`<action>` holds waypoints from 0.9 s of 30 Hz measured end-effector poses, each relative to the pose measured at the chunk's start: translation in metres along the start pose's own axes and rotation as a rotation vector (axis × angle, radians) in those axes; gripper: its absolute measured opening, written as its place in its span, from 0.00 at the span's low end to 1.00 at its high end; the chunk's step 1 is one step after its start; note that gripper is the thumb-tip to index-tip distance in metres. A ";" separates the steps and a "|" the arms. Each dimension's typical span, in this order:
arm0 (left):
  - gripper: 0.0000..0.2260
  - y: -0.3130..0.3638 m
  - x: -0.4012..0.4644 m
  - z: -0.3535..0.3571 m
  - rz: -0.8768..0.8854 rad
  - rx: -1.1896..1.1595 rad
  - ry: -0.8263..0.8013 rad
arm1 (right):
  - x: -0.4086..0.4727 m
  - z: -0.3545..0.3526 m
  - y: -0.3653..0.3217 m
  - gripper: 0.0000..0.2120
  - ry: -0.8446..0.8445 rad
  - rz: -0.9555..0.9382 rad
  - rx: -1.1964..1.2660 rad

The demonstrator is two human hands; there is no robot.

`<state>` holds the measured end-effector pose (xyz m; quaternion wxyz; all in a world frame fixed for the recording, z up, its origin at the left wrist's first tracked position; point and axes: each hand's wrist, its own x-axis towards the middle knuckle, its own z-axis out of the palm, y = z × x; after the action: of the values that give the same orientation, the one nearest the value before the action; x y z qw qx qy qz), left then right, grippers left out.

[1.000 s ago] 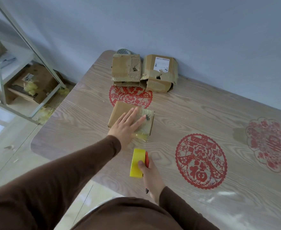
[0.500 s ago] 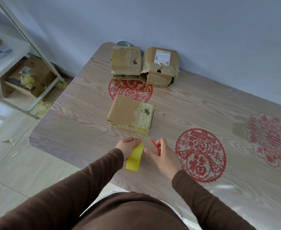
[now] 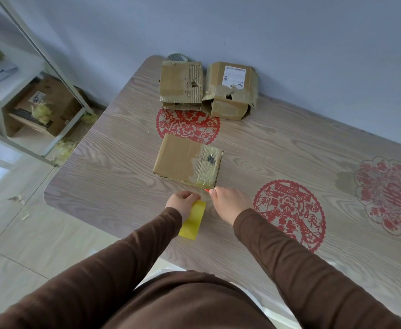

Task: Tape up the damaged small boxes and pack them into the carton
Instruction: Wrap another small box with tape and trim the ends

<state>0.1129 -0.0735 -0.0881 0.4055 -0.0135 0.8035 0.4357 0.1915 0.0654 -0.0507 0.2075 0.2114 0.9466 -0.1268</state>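
Tape roll [image 3: 192,219] gripped in left hand [image 3: 181,202] | right hand [image 3: 230,201] pinching red cutter [image 3: 206,190], ready for cutting strip | taped box [image 3: 188,161] just beyond hands on worktop [image 3: 114,167]

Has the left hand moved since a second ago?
Yes. The left hand came off the near box, back toward the table edge, and now grips the yellow tape roll.

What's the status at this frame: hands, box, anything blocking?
Left hand grips yellow tape roll; right hand pinches red cutter. Nearest box partly taped. Nothing blocking.
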 end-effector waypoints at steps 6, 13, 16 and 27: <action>0.08 0.001 0.005 -0.002 -0.026 0.046 0.016 | 0.001 -0.004 0.040 0.23 -0.162 0.118 -0.077; 0.09 0.008 0.004 -0.004 -0.002 0.124 0.013 | -0.012 -0.012 0.018 0.15 0.416 -0.067 0.341; 0.09 0.013 0.004 -0.007 0.029 0.250 0.015 | 0.003 -0.001 0.000 0.17 0.382 -0.116 0.287; 0.08 0.014 -0.009 -0.060 0.178 0.526 0.002 | 0.010 0.012 -0.005 0.19 0.430 -0.057 0.144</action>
<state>0.0751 -0.1107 -0.0556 0.3543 0.1623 0.8875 0.2459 0.1847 0.0603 -0.0649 -0.0184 0.2210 0.9632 -0.1520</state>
